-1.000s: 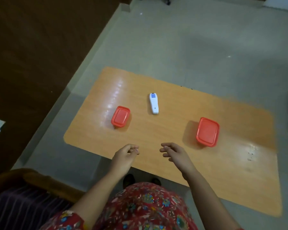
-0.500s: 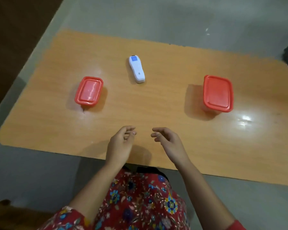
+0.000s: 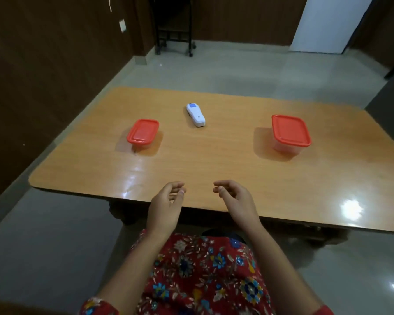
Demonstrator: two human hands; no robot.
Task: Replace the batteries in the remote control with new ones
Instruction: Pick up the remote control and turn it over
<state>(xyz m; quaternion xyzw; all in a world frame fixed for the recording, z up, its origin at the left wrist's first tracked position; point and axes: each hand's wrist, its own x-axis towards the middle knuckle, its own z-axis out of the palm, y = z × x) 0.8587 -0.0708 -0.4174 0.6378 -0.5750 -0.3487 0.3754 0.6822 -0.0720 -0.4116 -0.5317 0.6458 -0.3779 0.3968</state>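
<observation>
A white remote control (image 3: 196, 115) with a small blue screen lies flat near the middle of the wooden table (image 3: 214, 160). To its left stands a small container with a red lid (image 3: 142, 133). A larger container with a red lid (image 3: 290, 133) stands to its right; both lids are on and the contents are hidden. My left hand (image 3: 166, 204) and my right hand (image 3: 236, 200) hover side by side over the table's near edge, fingers loosely curled and apart, holding nothing, well short of the remote.
Dark wood panelling (image 3: 43, 64) runs along the left wall. A dark wheeled stand (image 3: 174, 30) is at the back, and a white door or panel (image 3: 328, 23) at the back right. Grey tiled floor surrounds the table.
The camera view has tilted up, so the table sits lower in view and the far room shows. My hands keep the same curled pose at the near edge. Nothing on the table has moved.
</observation>
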